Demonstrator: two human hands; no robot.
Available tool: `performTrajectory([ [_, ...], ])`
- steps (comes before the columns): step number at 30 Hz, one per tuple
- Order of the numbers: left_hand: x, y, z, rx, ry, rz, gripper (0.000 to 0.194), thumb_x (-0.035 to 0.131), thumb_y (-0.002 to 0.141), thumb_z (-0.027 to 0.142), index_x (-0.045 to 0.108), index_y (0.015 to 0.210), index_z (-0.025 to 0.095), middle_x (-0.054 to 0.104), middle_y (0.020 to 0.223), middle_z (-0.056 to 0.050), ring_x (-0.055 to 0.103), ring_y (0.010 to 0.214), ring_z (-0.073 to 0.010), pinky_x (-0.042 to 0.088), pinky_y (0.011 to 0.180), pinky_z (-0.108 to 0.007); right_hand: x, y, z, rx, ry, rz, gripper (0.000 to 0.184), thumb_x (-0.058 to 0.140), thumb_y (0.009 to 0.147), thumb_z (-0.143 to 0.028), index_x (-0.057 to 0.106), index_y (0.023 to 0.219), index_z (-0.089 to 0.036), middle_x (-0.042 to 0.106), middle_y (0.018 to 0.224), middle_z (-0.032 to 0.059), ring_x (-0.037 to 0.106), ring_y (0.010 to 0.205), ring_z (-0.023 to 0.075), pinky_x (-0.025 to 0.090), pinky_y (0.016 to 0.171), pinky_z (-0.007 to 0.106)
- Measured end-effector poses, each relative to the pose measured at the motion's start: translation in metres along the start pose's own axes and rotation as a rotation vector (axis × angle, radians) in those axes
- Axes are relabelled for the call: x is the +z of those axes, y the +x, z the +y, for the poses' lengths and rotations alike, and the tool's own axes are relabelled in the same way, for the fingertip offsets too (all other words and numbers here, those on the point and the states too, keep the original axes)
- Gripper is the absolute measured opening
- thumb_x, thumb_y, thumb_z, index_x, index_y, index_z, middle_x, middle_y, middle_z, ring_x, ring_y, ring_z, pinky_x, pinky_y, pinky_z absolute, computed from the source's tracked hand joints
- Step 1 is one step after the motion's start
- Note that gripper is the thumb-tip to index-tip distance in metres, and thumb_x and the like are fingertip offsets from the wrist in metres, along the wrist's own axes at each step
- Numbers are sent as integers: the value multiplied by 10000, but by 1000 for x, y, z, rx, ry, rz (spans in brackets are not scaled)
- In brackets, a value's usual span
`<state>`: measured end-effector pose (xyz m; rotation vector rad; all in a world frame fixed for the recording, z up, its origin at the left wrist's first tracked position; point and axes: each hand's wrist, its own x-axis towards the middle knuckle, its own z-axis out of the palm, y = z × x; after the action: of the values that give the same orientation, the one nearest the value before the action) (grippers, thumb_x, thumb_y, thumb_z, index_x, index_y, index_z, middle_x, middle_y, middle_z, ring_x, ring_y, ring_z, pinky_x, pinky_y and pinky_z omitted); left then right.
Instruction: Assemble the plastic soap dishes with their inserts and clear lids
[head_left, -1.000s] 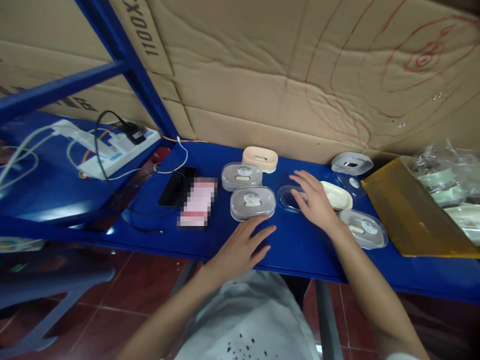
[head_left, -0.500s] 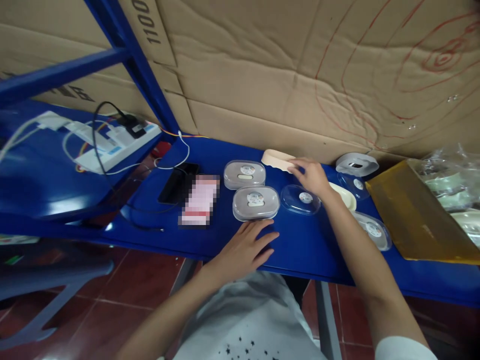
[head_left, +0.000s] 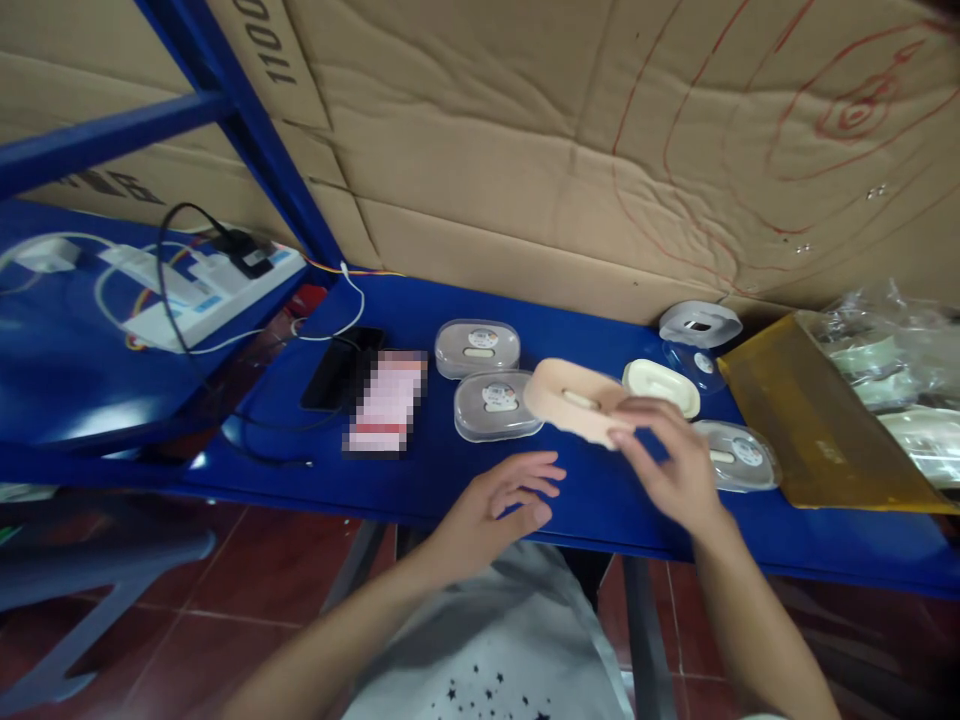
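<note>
peach tray [head_left: 559, 390] pinched in right hand [head_left: 675, 468]
tray held over the blue table [head_left: 592, 510], between a clear-lidded box [head_left: 491, 408] and a cream dish [head_left: 661, 386]; left hand [head_left: 501, 508] free, fingers loosely bent, near the front edge.

Soft, even indoor light falls over a blue table [head_left: 592, 512], leaving the cardboard [head_left: 480, 180] behind it a muted tan and the tiled floor [head_left: 187, 655] beneath it in dim shadow. White glare washes the blue shelf [head_left: 105, 400] to the table's left, while small highlights dot clear plastic bags [head_left: 889, 375] at its right end. Above the table, the right hand [head_left: 671, 465] and peach tray [head_left: 559, 385] appear slightly soft. Coarse pixelation masks a pink patch [head_left: 386, 400] toward its left side. Wide-angle stretching lengthens the forearms [head_left: 757, 610] in front.
</note>
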<state>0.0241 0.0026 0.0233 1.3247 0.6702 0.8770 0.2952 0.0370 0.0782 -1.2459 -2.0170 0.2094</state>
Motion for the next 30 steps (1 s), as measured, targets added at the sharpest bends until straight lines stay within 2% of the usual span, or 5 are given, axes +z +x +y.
performTrajectory([
  [3,21,9,-2,-93,-219,61,454,737,972,585,720,1228,211,790,1163,-114,764,1066,-258,631,950,-435,5,-49,-32,-40,2,30,350,725,964,-252,699,1252,-448,788,1089,27,763,1019,329,558,984,626],
  [7,36,15,-9,-167,-186,161,468,736,945,639,706,878,177,776,882,-61,766,891,-225,618,897,-394,20,-82,-44,31,6,107,377,715,946,-231,683,1258,-440,783,1070,42,769,990,351,567,956,671],
  [17,37,11,-16,-238,-203,211,409,751,929,572,672,830,183,758,814,-47,766,836,-213,620,906,-390,48,-92,-46,366,173,299,104,583,1034,-303,671,1071,-346,698,984,57,713,902,286,605,738,470],
  [23,26,-17,-12,-340,-274,96,436,689,987,631,689,1022,197,787,1063,-103,798,921,-243,649,959,-478,20,-58,-5,277,-33,543,153,533,1069,-323,683,1084,-294,702,1005,77,691,972,282,563,858,461],
  [30,20,-71,-11,-516,-304,-232,724,663,1049,519,345,1677,349,694,1428,-180,812,1022,-271,680,918,-479,11,15,72,99,-220,75,233,481,1097,-368,696,1077,-279,762,1068,78,685,1071,291,418,1138,551],
])
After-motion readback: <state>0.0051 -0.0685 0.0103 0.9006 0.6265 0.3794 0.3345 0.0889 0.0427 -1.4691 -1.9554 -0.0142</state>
